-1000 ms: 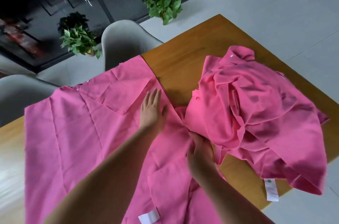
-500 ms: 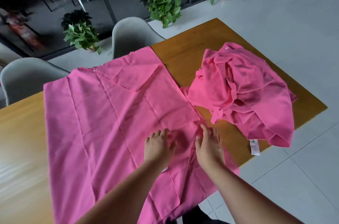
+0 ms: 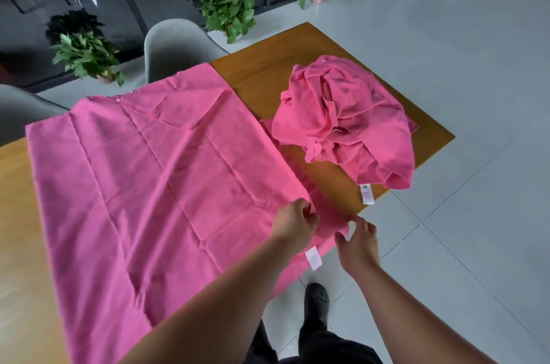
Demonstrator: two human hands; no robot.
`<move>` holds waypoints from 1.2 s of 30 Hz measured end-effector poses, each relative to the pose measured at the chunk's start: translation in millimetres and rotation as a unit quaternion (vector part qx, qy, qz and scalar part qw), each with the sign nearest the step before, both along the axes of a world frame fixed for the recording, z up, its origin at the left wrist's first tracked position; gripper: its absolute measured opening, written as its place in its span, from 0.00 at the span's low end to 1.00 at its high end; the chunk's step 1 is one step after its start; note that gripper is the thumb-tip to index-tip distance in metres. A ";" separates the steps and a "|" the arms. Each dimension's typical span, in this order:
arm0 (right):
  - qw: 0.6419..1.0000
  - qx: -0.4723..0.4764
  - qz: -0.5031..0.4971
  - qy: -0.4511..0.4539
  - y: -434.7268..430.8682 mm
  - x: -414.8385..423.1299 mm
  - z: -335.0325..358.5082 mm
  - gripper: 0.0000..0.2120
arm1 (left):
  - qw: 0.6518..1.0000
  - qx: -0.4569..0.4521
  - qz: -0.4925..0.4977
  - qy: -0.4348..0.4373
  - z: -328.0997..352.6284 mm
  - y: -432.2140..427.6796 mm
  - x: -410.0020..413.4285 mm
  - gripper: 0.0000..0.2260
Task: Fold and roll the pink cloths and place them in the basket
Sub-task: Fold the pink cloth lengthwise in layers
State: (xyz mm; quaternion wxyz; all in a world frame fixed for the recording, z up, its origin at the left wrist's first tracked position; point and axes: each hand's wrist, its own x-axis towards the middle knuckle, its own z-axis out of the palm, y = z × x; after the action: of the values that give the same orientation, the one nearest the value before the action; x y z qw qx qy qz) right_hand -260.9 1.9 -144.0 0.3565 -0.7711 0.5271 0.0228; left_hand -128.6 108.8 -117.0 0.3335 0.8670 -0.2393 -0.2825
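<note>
Pink cloth (image 3: 163, 185), near corner pinched in left hand (image 3: 294, 225) and right hand (image 3: 358, 246)

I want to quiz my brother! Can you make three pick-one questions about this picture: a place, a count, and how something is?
1. Where is the crumpled pile? A on a chair; B on the floor; C on the table.
2. How many grey chairs? A two; B one; C four.
3. The big cloth is: A rolled up; B spread out; C in a basket.
Answers: C, it lies on the table; A, a second chair shows at left; B, it lies flat, left hand gripping its edge.
</note>
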 end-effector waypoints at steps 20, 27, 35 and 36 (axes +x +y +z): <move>0.973 0.193 0.055 -0.112 -77.9 -0.1 -21.8 0.08 | 0.991 0.098 0.076 0.048 0.3 -60.2 -59.6 0.14; 0.926 0.335 0.011 -0.176 -92.7 -10.5 -22.3 0.11 | 0.988 0.080 0.135 -0.004 -12.3 -72.5 -81.9 0.04; 0.903 0.359 -0.026 -0.234 -96.9 -23.2 -18.4 0.08 | 0.968 0.031 0.241 -0.055 -19.2 -78.2 -93.7 0.05; 0.901 0.362 -0.024 -0.238 -97.6 -24.4 -18.9 0.07 | 0.962 0.024 0.262 -0.071 -19.9 -78.8 -94.8 0.05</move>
State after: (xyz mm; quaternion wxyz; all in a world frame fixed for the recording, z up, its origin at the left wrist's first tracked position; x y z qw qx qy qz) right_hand -285.3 -95.8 -162.8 0.7262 -0.5585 0.4005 0.0185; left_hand -223.4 30.0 -136.9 0.3575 0.9249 -0.0197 -0.1282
